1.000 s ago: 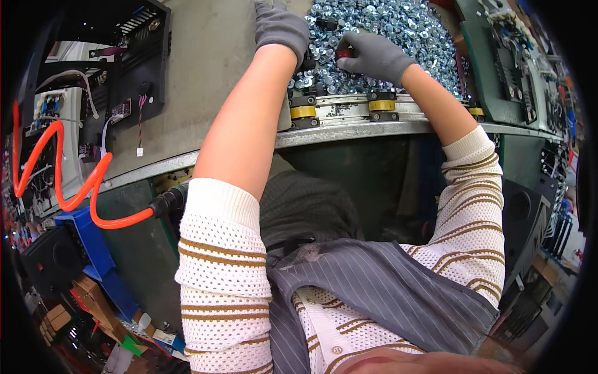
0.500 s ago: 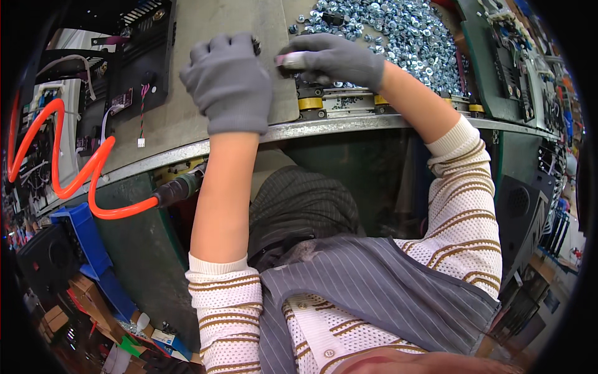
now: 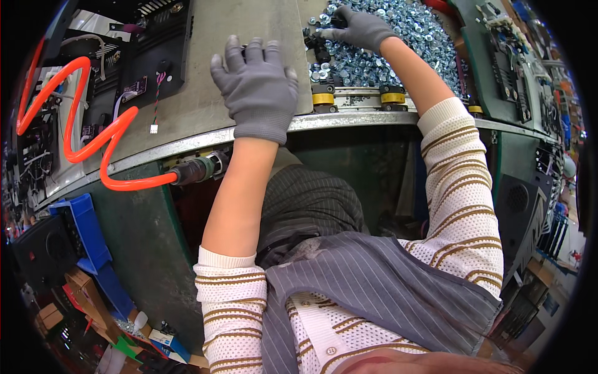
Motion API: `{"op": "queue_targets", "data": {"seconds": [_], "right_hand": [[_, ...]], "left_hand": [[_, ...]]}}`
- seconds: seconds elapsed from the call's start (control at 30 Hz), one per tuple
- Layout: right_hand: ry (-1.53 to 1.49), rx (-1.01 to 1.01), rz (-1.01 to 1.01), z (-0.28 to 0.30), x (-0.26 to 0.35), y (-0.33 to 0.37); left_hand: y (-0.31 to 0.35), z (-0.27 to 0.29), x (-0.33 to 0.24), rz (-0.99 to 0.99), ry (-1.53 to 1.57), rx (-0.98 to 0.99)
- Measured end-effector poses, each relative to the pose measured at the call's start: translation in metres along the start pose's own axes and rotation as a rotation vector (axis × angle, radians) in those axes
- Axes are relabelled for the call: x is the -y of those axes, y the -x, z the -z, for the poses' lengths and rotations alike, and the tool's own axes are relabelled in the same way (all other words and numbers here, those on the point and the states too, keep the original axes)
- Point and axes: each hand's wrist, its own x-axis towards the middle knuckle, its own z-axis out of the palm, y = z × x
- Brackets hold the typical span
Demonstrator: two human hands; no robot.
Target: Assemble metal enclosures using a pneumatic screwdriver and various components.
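Right hand [image 3: 366, 30] half-curled around a black piece [image 3: 338, 22] above metal fasteners [image 3: 423, 38]

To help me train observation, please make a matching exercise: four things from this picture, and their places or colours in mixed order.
Things
1. coiled hose
2. left gloved hand
3. plastic bin
4. right gloved hand

Places, colours
A. over the flat grey board
B. at the heap of silvery fasteners
C. orange
D. blue

Pairs: 1-C; 2-A; 3-D; 4-B
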Motion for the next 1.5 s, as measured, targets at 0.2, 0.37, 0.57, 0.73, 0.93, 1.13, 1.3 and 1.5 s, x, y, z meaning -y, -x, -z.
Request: {"op": "queue_targets", "data": {"seconds": [0.2,0.37,0.57,0.73,0.93,1.13,1.3,1.5], "right_hand": [[-0.216,0.126,0.136,-0.011,-0.012,-0.013],[-0.040,0.122,0.335,0.000,0.019,-0.006],[0.231,0.239,0.210,0.010,0.050,-0.009],[0.239,0.276,0.137,0.003,0.055,-0.012],[-0.207,0.078,0.003,0.022,0.035,-0.007],[-0.715,0.284,0.152,0.036,0.084,0.006],[-0.663,0.333,0.119,0.029,0.080,-0.009],[-0.006,-0.162,-0.304,0.024,-0.053,0.010]], "left_hand": [[0.012,0.018,0.010,-0.094,0.157,-0.233],[0.062,0.040,-0.006,-0.359,0.402,-0.249],[0.117,0.058,0.018,-0.547,0.574,0.062],[0.157,0.076,0.058,-0.490,0.538,0.298],[0.199,0.103,0.138,-0.113,0.333,0.150],[0.214,0.078,0.173,0.221,0.121,0.059],[0.219,0.080,0.175,0.218,0.194,0.060],[0.219,0.083,0.174,0.264,0.265,0.031]]}}
